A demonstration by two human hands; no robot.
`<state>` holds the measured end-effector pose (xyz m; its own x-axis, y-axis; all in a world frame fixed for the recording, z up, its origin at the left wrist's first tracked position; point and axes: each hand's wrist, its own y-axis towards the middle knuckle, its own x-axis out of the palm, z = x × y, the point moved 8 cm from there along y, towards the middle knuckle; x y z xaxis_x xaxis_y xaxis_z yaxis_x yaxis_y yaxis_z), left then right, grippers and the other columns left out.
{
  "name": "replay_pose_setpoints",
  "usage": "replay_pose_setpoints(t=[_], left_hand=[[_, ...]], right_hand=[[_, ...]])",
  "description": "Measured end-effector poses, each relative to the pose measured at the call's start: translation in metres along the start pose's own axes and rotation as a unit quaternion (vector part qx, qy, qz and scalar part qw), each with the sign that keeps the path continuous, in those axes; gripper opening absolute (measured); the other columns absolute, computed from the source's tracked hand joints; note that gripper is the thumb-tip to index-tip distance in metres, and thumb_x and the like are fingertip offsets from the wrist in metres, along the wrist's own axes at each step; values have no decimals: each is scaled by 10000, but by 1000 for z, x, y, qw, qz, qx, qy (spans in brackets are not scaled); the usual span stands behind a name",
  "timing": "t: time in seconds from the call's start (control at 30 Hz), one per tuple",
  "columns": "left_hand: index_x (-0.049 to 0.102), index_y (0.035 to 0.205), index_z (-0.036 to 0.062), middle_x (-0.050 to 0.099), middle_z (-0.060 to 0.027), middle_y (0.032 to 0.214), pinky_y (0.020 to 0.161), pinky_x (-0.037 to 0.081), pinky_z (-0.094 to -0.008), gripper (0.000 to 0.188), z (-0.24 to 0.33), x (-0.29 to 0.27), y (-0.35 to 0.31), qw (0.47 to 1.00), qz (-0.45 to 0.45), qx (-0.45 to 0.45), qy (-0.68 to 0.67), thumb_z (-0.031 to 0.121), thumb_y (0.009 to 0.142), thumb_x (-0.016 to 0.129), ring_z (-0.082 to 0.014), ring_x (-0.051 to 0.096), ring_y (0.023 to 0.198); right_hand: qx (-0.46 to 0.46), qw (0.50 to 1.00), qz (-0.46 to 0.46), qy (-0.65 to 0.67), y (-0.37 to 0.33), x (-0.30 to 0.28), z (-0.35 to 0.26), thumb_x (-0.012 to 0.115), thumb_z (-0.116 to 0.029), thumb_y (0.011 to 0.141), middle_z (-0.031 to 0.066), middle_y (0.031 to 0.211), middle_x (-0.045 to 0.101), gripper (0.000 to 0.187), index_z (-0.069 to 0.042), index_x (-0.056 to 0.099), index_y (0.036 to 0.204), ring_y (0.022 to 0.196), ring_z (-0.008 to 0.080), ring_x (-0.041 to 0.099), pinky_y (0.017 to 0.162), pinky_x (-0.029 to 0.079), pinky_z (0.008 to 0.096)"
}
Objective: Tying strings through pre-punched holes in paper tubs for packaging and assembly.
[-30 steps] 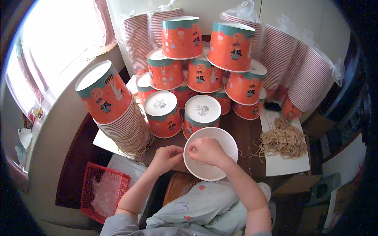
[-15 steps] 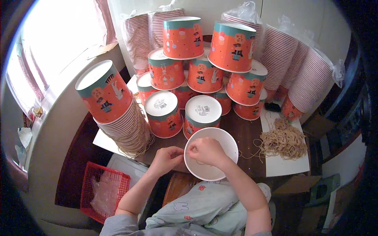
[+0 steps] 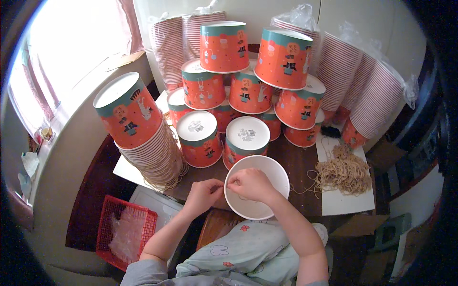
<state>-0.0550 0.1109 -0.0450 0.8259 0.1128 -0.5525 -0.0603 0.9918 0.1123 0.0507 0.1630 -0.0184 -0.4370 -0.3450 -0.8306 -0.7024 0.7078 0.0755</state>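
White paperboard faces up inside the open tub (image 3: 260, 209), which stands between the two hands at the near edge of the dark table (image 3: 305, 167), above the patterned trousers (image 3: 238, 248). In the head view its underside is hidden, so I cannot tell how firmly it is supported. If it sits partly over that edge, a tug from either side could tip it toward the lap. A push the other way could drive its rim into the upside-down tub (image 3: 247, 131) just beyond, and a hard knock might unsettle the tiered tubs (image 3: 224, 50) behind. Fine, kinked fibre could also slip from the fingers, since there is so little to grip; the loose string (image 3: 305, 191) trailing from the tangled heap (image 3: 343, 171) might snag in the same way.

The right hand (image 3: 254, 183) reaches into the mouth of the tub, at the inner left wall. It is curled tight, thumb meeting fingers, apparently pinching a thin strand (image 3: 242, 197) that shows just below it. Outside that wall, the left hand (image 3: 202, 197) has its thumb and forefinger drawn nearly together, the tips at or just beside the rim; whether they grasp fibre, press the board or close on nothing, I cannot tell.
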Motion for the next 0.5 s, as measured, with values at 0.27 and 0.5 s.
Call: replay_pose_setpoints(t=[0.27,0.5], left_hand=[[586,859,4,628,-115,733,557,469,-273,139,-13,1,1,999,0,5,-36,101,760,570,-169,599,589],[496,713,51,605,-120,923,769,429,-285,43,-35,-15,6,881,-51,-109,-457,40,754,491,-160,551,812]], right_hand=[[2,999,-36,20,-1,0,-2,586,-233,708,80,699,623,176,-115,650,822,655,227,603,628,469,329],[-1,997,-72,23,-9,-12,3,599,-217,687,52,711,606,241,-103,577,898,677,206,599,622,463,321]])
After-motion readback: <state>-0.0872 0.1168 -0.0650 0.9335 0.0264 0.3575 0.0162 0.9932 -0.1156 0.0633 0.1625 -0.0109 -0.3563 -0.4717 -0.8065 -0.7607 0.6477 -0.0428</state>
